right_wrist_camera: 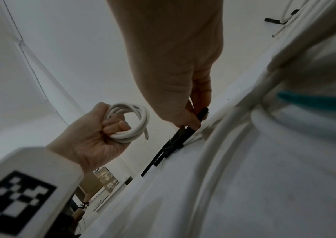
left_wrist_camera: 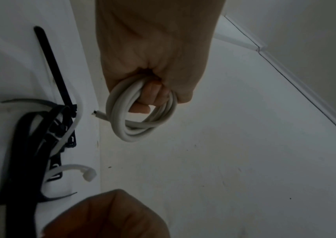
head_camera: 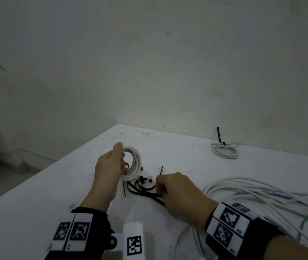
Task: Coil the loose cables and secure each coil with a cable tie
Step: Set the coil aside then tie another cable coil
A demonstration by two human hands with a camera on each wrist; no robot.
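Wristbands (head_camera: 226, 227) with printed square markers sit lowest in the head view, and ahead of them the right hand (head_camera: 179, 192) is down on the white table (head_camera: 187, 147), its thumb and fingertips pinching one black cable tie (right_wrist_camera: 191, 128) out of the small heap of ties (head_camera: 141, 184) that lies between the two hands. Off to its left, the left hand (head_camera: 110, 167) is lifted clear of the surface with its fingers curled through a finished white coil (head_camera: 133, 164), gripping the loops together; one cut end of the cable pokes free below the fist in the left wrist view. So the winding of this cable looks done and the step in hand is fetching a tie for it. Next, I judge, the tie must come free of the tangled heap without dragging its neighbours along, then be passed round the bunched loops near the gripping fingers and its tip fed into the head, which will probably need the left hand to keep the loops from springing apart. A tied coil (head_camera: 225, 152), cinched with a black tie, already lies at the back of the table near the wall, well apart from the hands. Loose cables (head_camera: 262, 197), white with a few blue and green strands, sprawl just to the right of the right hand, so room on that side is tight. Open table lies behind the heap, and the left table edge runs close beside the left forearm.
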